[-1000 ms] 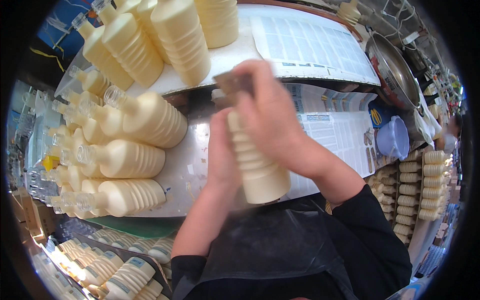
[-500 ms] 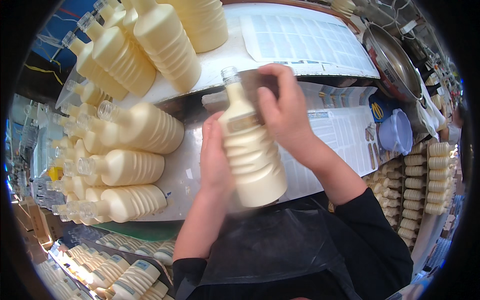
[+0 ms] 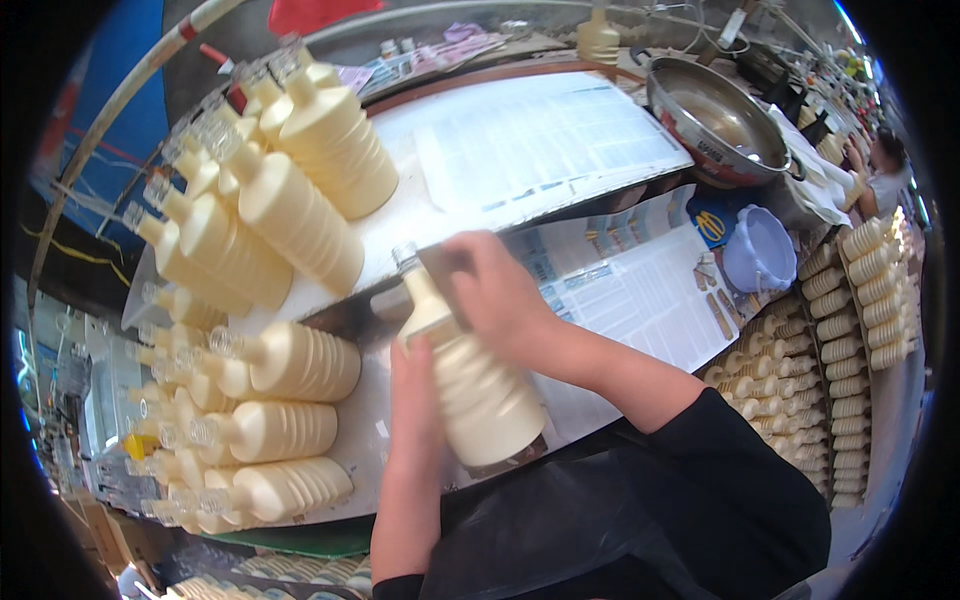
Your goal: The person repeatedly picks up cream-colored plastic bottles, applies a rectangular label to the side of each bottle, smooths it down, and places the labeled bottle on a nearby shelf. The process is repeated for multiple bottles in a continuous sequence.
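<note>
A cream bottle (image 3: 480, 405) with wavy ribs and a clear threaded neck leans up and to the left in front of me. My left hand (image 3: 413, 375) grips its left side, the thumb lying across the shoulder. My right hand (image 3: 500, 300) is at the upper right of the bottle, by its neck, with fingers curled in. A brownish, blurred flat shape shows between those fingers and the bottle; its kind is unclear. On the bottle's shoulder a tan band is partly visible. Left of my hands, several like bottles (image 3: 290, 430) lie in a stack, necks pointing left.
More bottles (image 3: 300, 215) stand on the raised white board at the far left. Sheets of labels (image 3: 650, 270) cover the table to the right, beside a lilac bucket (image 3: 760, 250) and yellow-handled scissors (image 3: 711, 224). A wide metal pan (image 3: 715, 115) sits at the back right; racked bottles (image 3: 835, 340) fill the right.
The view has shifted, showing more of the far side. Both hands and the bottle now appear lower and farther left. The left thumb now lies on the bottle's shoulder.
</note>
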The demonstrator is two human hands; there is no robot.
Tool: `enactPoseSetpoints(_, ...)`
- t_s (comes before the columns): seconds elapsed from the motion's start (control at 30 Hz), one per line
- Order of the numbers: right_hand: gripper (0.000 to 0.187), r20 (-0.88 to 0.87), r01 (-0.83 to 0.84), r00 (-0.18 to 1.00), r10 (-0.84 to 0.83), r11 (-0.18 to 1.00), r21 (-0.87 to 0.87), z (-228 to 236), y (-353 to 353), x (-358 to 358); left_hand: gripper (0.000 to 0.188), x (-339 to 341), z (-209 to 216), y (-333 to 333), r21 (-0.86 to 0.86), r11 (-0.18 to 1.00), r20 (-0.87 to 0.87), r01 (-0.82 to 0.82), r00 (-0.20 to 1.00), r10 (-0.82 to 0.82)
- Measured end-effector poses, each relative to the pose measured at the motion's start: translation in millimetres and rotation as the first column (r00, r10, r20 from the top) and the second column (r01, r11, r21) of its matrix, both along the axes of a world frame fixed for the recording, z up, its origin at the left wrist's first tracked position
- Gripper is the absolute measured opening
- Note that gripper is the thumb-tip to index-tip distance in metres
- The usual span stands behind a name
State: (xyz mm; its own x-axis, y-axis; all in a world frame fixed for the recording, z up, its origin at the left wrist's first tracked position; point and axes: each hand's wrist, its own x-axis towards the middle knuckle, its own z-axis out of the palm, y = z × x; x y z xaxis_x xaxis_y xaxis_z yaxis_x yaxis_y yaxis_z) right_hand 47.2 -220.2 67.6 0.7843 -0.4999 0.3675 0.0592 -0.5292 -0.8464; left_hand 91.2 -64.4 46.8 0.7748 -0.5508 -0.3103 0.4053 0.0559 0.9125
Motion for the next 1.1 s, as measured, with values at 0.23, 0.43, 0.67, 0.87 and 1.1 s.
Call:
enactPoseSetpoints(0.23, 0.033, 0.234, 0.07, 0.971, -0.045, 0.993, -0.098, -42, -28, -8, 0.055, 11, -32, 4, -0.142, 0.989, -0.015, 0.03, 0.999, -0.032)
enactPoseSetpoints(0.43, 0.035, 0.228, 0.002, 0.974, -0.018, 0.998, 0.071, -2, -7, -9, 0.049, 16, -36, 17, 0.098, 0.989, 0.299, -0.115, 0.951, 0.081)
enactPoseSetpoints(0.67, 0.038, 0.096, 0.043, 0.994, -0.047, 0.998, 0.043, -26, -15, -7, 0.091, -29, -5, 17, 0.455, 0.863, 0.826, -0.221, 0.467, -0.316)
enactPoseSetpoints(0.87, 0.043, 0.15, 0.007, 0.988, -0.02, 0.996, 0.085, -7, -13, -16, 0.098, -33, -9, 14, 0.402, 0.904, 0.665, -0.144, 0.724, -0.181)
enactPoseSetpoints(1.1, 0.039, 0.126, 0.07, 0.989, -0.073, 0.997, 0.027, -26, -28, -22, 0.096, -38, -4, 14, 0.299, 0.948, 0.499, -0.106, 0.864, -0.061)
